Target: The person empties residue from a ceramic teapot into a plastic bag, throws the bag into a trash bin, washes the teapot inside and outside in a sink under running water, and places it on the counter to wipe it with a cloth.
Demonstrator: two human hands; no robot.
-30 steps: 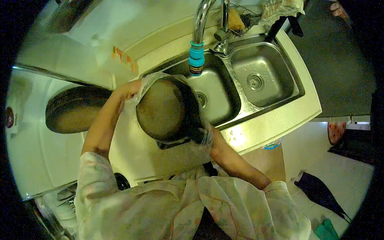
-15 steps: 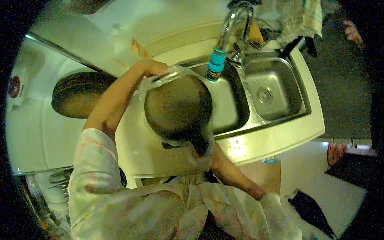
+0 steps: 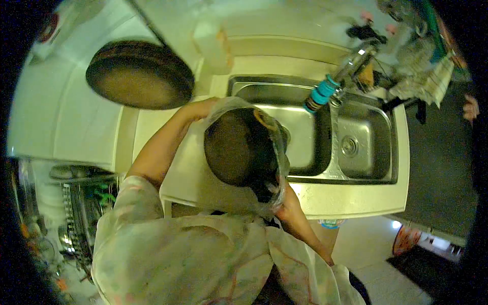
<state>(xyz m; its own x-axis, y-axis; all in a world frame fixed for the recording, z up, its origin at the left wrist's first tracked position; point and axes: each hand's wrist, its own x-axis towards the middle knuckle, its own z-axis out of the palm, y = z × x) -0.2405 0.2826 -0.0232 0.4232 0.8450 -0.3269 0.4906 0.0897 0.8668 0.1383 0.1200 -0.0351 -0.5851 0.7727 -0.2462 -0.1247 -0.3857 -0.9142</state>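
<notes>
From where I stand, the left hand point(image 3: 207, 107) is up at the far left edge of a clear plastic bag point(image 3: 223, 104), its fingers lost behind the film, so I cannot tell whether they pinch or lie spread. The right hand point(image 3: 288, 208) is lower and nearer the body, by the bag's right side, close to what looks like a dark handle point(image 3: 262, 191); its grip is hidden from me too.

Between the hands, the dark pan point(image 3: 229, 147) sits with the film around it, round face up, in front of the person's chest. It is over the pale surface point(image 3: 351, 204), just left of the sink point(image 3: 300, 134); whether it rests there, I can't see.

The step in hand, I'd judge, is working the bag around the pan. The next move seems to call for a steady hold on the handle side while the film is drawn evenly, without snagging.

Farther out, the tap point(image 3: 351, 66) leans over the sink with its turquoise nozzle point(image 3: 321, 95). A sponge point(image 3: 365, 78) and a cloth point(image 3: 424, 84) lie beyond it. A dark oval thing point(image 3: 140, 76) stands to the left, and at the far right another person's hand point(image 3: 471, 108) seems to show.
</notes>
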